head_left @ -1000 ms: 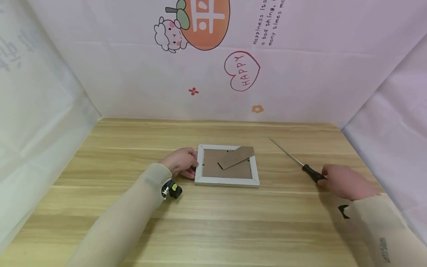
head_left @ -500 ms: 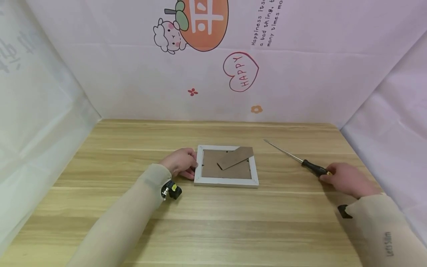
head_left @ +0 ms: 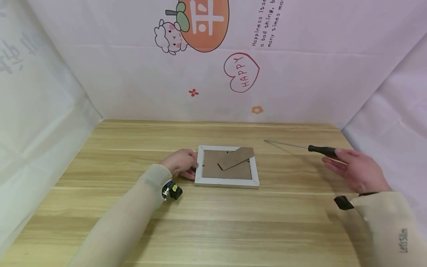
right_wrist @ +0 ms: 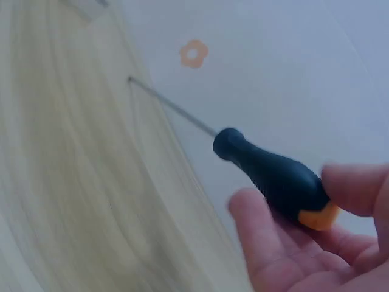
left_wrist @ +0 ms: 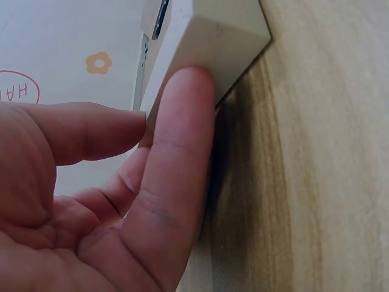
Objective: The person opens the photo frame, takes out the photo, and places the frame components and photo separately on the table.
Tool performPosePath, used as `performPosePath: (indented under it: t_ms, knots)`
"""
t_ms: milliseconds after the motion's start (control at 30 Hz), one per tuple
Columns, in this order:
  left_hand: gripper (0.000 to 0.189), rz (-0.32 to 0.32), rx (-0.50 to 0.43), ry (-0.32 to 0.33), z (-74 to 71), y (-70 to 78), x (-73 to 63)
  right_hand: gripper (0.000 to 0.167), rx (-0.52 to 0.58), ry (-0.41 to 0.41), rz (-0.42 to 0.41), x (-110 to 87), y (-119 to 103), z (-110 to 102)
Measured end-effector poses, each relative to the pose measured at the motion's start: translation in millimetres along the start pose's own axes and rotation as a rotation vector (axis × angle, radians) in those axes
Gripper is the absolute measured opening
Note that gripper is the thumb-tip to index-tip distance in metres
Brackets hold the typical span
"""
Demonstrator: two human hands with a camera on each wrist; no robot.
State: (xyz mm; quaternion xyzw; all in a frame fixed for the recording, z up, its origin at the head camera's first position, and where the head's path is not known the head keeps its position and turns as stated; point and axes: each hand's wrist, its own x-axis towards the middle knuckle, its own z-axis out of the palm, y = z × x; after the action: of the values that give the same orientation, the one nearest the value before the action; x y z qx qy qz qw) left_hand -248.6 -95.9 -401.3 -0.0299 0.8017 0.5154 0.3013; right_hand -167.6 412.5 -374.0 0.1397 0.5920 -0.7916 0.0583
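Note:
A white picture frame (head_left: 227, 181) lies face down on the table, its brown backing board (head_left: 210, 174) up. A brown stand leg (head_left: 237, 157) slants across the backing and past the frame's upper right corner. My left hand (head_left: 181, 163) holds the frame's left edge; in the left wrist view the thumb (left_wrist: 103, 131) meets the upper edge and a finger (left_wrist: 182, 134) touches the side. Off to the right, my right hand (head_left: 361, 170) grips a long screwdriver (head_left: 321, 149) by the black-and-orange handle (right_wrist: 279, 182). The handle is raised, and its tip seems to touch the table.
Pale wood tabletop (head_left: 213, 226) surrounds the frame. A white printed cloth (head_left: 300, 85) rises behind the table's far edge, and similar cloth hangs at both sides. Each wrist wears a small black camera; the left camera (head_left: 173, 190) sits close to the tabletop.
My right hand has shifted along the screwdriver handle, turned and lifted it off the table, while the tip has swung slightly left. The left hand and the frame have stayed put.

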Motion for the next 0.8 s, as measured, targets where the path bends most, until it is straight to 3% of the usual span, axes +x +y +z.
performPosePath:
  t_ms: [133,200,400,567,800]
  knots:
    - [0.004,0.001,-0.003,-0.003,0.4,-0.3,-0.9,0.014,0.304,-0.041,-0.034,2.4,3,0]
    - [0.004,0.003,-0.005,-0.001,0.7,-0.4,-1.0,0.012,0.431,-0.057,-0.038,4.3,5,0]
    - [0.009,0.003,-0.010,0.009,0.9,-1.2,-0.2,0.013,0.593,-0.056,-0.013,8.1,7,8]
    - [0.016,0.002,-0.015,0.012,1.4,-0.6,-0.4,0.021,0.563,-0.162,-0.030,7.7,10,23]
    - [0.016,-0.003,-0.019,0.015,1.2,-1.7,0.5,0.027,0.388,-0.268,-0.082,6.8,17,51]
